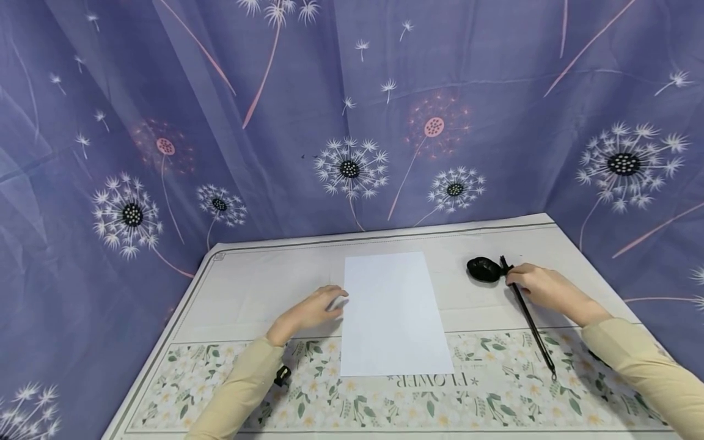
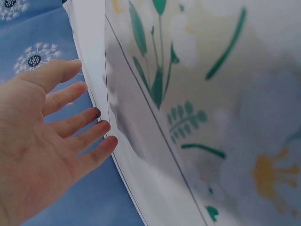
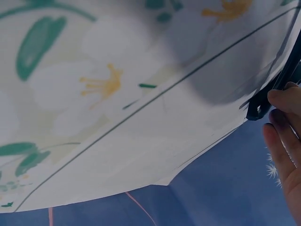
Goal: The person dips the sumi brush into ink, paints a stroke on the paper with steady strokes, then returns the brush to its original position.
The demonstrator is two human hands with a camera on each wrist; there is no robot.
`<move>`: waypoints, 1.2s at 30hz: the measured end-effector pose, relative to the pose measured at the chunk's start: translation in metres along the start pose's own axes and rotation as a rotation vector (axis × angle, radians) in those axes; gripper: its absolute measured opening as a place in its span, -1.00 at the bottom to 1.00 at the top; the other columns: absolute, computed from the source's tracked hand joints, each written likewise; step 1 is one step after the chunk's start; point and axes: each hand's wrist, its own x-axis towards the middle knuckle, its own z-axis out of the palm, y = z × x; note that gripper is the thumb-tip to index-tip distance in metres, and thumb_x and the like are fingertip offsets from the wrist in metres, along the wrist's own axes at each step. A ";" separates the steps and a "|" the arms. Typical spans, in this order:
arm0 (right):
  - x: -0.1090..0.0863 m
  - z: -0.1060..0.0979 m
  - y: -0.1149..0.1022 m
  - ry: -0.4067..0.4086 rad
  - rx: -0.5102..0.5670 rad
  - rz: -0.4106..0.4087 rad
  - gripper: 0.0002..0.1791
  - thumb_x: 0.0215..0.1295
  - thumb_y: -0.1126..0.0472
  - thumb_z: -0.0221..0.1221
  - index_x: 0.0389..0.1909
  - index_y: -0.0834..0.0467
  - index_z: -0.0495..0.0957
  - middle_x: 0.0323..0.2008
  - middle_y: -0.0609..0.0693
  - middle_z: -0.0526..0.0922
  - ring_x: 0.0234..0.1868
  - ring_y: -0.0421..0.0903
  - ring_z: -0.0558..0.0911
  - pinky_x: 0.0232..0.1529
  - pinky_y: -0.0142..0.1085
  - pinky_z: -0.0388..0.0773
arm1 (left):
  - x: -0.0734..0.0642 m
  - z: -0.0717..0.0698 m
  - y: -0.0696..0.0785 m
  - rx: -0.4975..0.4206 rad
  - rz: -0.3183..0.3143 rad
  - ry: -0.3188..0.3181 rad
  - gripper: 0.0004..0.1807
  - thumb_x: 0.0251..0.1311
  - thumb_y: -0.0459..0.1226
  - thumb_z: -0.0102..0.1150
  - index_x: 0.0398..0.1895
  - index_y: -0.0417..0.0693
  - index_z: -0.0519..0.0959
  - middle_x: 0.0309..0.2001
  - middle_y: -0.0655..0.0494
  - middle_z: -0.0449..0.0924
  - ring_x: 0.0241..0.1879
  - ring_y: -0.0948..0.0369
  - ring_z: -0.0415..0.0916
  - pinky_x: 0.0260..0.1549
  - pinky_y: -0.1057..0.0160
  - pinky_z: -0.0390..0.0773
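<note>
A sheet of white paper lies in the middle of the table. Beside its left edge, my left hand is held with fingers spread and nothing in them; the left wrist view shows the palm of this hand. On the right, my right hand pinches what looks like a black calligraphy brush near its upper end. Its long handle slants toward the front and ends in a small loop. Just left of those fingers sits a dark oval dish. In the right wrist view, thumb and fingers meet at the black shaft.
A pale cloth with a printed flower band covers the table. Purple dandelion curtains hang behind and at both sides. A small black piece, perhaps the wrist camera's mount, shows by the left sleeve.
</note>
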 end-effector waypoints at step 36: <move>-0.003 0.007 0.000 0.124 -0.136 -0.269 -0.64 -0.32 0.52 0.45 -0.48 0.06 0.68 -0.34 -0.01 0.67 -0.27 -0.05 0.64 -0.32 -0.21 0.67 | 0.001 0.012 0.006 0.038 0.034 -0.043 -0.42 0.25 -0.23 0.24 0.32 -0.14 0.37 0.39 -0.24 0.21 0.41 -0.14 0.15 0.34 -0.10 0.33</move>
